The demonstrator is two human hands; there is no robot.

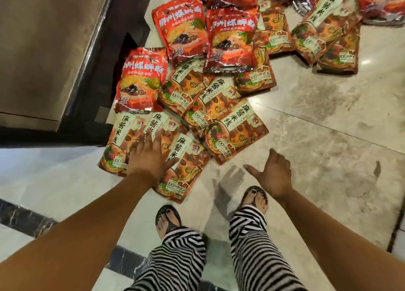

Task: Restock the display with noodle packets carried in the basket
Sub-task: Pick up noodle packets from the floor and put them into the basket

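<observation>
**A:** Where are the noodle packets found?

**B:** They are spread overlapping on the floor, just beside the dark cabinet. A further heap is seen well away from the cabinet. No basket is shown.

**A:** How are the hands held?

**B:** The left hand is stretched flat over the brown packets nearest the cabinet's corner, fingers straight and spread. Nothing is gripped, and contact cannot be confirmed. The right hand is released, thumb out, over bare floor farther from the cabinet. Nothing is held in it.

**A:** How is the step best done?

**B:** Arranging or gathering is judged to be in hand. Overlapped packets are best slid by their edges and kept face up. The red packets against the cabinet are best left unmixed with the brown.

**A:** What stands in the way?

**B:** The sandalled feet are planted close to the row, on the side away from the cabinet, so a packet could be trodden on. Foil may also slip on the glossy floor.
</observation>
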